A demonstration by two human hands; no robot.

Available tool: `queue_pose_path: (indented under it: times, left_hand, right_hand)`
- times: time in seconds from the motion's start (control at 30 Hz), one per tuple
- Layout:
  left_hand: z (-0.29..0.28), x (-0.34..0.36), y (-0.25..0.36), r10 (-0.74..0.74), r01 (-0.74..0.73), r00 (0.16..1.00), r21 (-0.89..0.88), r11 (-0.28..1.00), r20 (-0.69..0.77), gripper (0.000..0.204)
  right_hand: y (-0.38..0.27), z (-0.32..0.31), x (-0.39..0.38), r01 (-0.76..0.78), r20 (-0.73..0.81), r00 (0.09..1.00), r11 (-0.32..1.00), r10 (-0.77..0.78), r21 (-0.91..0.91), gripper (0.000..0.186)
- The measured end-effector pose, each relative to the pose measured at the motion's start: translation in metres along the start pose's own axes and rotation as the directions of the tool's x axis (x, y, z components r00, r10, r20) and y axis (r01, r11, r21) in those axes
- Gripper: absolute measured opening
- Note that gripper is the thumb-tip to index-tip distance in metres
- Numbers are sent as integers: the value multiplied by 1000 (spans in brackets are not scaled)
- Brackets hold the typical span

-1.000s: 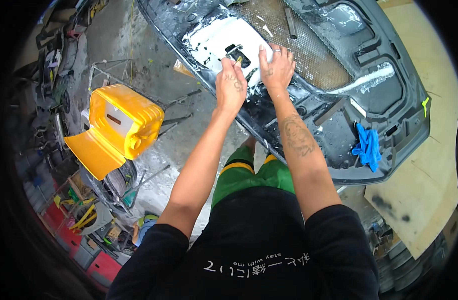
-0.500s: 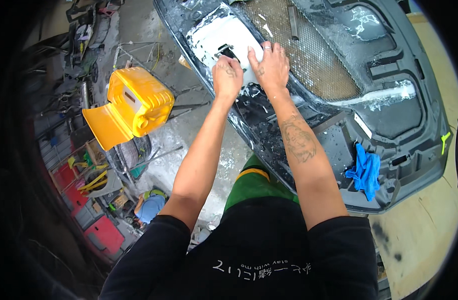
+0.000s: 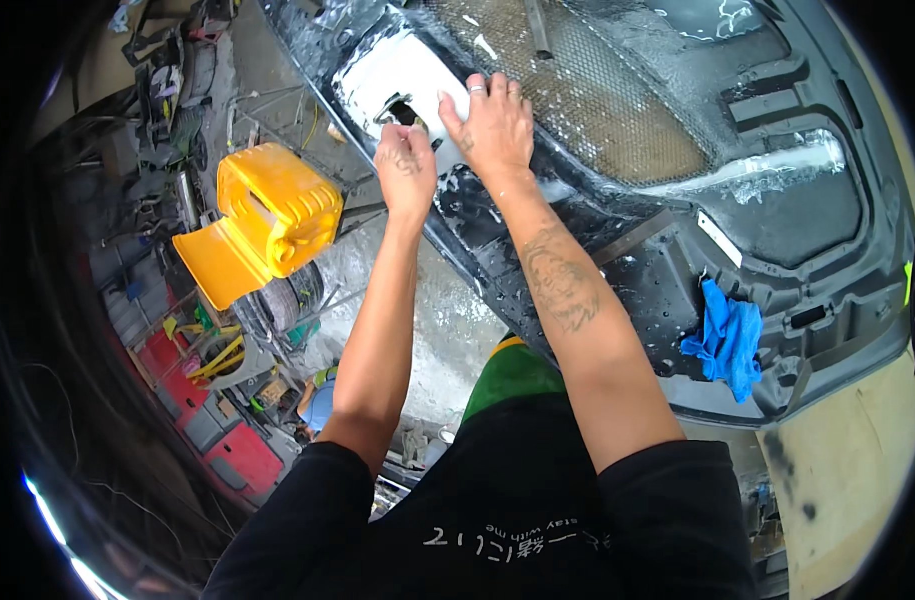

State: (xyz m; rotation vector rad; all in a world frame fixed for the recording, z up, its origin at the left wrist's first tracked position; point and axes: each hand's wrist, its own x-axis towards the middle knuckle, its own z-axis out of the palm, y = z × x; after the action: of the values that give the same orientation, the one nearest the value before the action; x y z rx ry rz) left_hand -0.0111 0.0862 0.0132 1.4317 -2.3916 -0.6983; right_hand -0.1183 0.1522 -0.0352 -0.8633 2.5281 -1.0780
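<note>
Left hand (image 3: 405,168) and right hand (image 3: 497,130) at a white patch (image 3: 402,62) on a black moulded panel (image 3: 657,285)
The left hand's fingers are drawn together at the patch's dark hole (image 3: 404,111) (I cannot tell whether they grip anything); the right hand lies palm-down, fingers a little apart, at the patch's right edge, beside mesh (image 3: 602,110); a crumpled blue cloth (image 3: 727,340) lies on the panel, and a yellow container (image 3: 312,215) sits apart at left
</note>
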Motion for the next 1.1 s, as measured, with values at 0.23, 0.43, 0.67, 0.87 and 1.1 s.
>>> queue_pose_path:
  times: [0.23, 0.43, 0.67, 0.87, 1.1]
  left_hand:
    - [1, 2, -5, 188, -187, 982, 48, 981, -16, 26]
    - [-6, -1, 12, 189, -194, 981, 108, 975, 52, 23]
    - [-15, 4, 27, 28, -51, 983, 127, 991, 181, 21]
    - [-11, 10, 18, 233, -249, 966, 159, 955, 114, 18]
    - [-51, -4, 7, 60, -79, 979, 90, 993, 196, 17]
  right_hand:
    - [1, -2, 1, 12, -52, 999, 1000, -10, 25, 50]
    - [1, -1, -3, 2, -17, 1000, 1000, -2, 10, 49]
    - [4, -1, 2, 1, -44, 999, 1000, 0, 18, 49]
    - [-2, 1, 5, 4, -26, 1000, 1000, -3, 28, 49]
    - [2, -2, 1, -8, -43, 999, 1000, 8, -1, 51]
